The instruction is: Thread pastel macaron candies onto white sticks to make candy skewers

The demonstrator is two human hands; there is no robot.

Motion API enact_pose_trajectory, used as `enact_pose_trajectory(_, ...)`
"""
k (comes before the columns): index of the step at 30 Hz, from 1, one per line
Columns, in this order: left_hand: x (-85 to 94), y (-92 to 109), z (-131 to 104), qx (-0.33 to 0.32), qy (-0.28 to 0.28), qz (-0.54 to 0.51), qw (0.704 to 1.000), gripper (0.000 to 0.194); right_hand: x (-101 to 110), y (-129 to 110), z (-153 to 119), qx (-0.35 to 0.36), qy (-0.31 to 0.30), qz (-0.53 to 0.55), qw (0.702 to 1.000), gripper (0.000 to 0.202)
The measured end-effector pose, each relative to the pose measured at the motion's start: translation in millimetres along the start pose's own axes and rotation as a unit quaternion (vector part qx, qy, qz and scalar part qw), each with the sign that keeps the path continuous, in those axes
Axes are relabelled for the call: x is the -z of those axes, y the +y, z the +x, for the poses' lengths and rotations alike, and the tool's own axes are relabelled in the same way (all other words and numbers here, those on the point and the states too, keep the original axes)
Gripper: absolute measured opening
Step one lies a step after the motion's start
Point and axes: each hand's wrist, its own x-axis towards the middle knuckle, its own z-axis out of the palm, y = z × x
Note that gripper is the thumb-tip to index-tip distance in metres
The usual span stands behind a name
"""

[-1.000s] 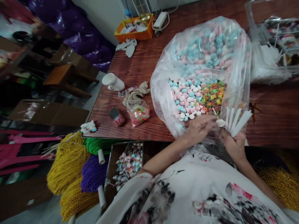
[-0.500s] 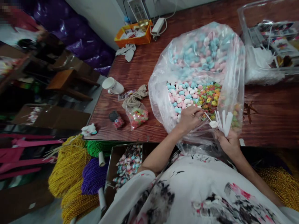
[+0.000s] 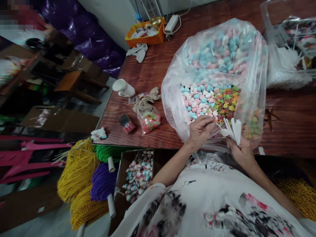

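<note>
My right hand (image 3: 241, 150) is closed around several white sticks (image 3: 234, 131), which fan upward out of the fist. A flat white piece (image 3: 224, 132) sits just left of them, and a thin white stick runs from it toward my left hand (image 3: 200, 131). The left fingers are pinched together at that stick's tip; what they hold is too small to make out. Both hands are over the near edge of a big clear plastic bag (image 3: 170, 89). Inside its opening lie pink, blue and white marshmallows (image 3: 197, 100) beside small colourful rings (image 3: 224, 102).
A white mug (image 3: 125, 89), a small bag of colourful pieces (image 3: 149, 122) and an orange tray (image 3: 145, 39) stand on the wooden table to the left. At right is a clear plastic bin (image 3: 276, 49). A box of finished sticks (image 3: 139, 172) and cord bundles (image 3: 77, 169) are below.
The view has shifted slightly, so the table things appear further right. My left hand stays pinched near the thin stick; my right hand keeps its hold on the white sticks.
</note>
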Motion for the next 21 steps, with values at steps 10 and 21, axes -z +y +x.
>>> enact_pose_trajectory(10,-3.9,-7.7,-0.6,0.216,0.057,-0.203,0.953,0.028,-7.8,-6.6,-4.0,0.025,0.006,-0.084,0.996,0.018)
enact_pose_trajectory(21,-2.4,9.9,7.5,0.351,-0.027,-0.328,0.877,0.033,-13.7,-5.9,-1.0,0.068,0.019,-0.036,0.997,0.015)
